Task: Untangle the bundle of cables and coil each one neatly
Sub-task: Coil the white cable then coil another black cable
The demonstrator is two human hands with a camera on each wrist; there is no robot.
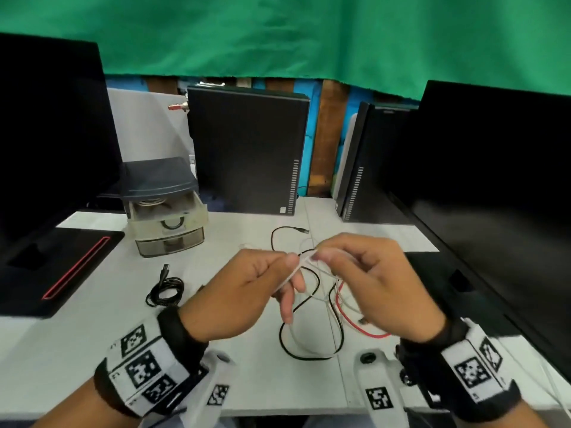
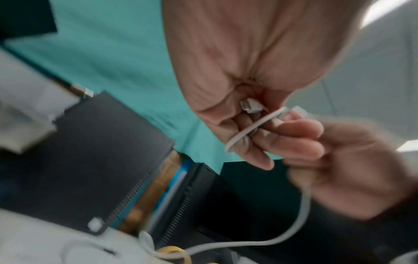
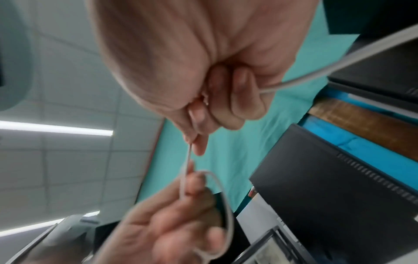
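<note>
My two hands meet above the table over a loose tangle. My left hand (image 1: 278, 273) holds a white cable (image 1: 289, 278), looped around its fingers; the left wrist view shows its white plug (image 2: 252, 106) tucked in the palm and the loop (image 2: 251, 128) across the fingers. My right hand (image 1: 327, 254) pinches the same white cable (image 3: 187, 160) between thumb and forefinger, and a further stretch (image 3: 339, 66) runs out past its curled fingers. Below lie a long black cable (image 1: 304, 353) and a red cable (image 1: 364, 330), crossing each other. A coiled black cable (image 1: 167, 291) rests at the left.
A small drawer unit (image 1: 167, 208) stands at the back left with its top drawer open. Two dark computer cases (image 1: 247, 149) (image 1: 367, 162) stand behind, and monitors (image 1: 494, 196) flank both sides. A black monitor base with a red stripe (image 1: 61, 270) lies at the left.
</note>
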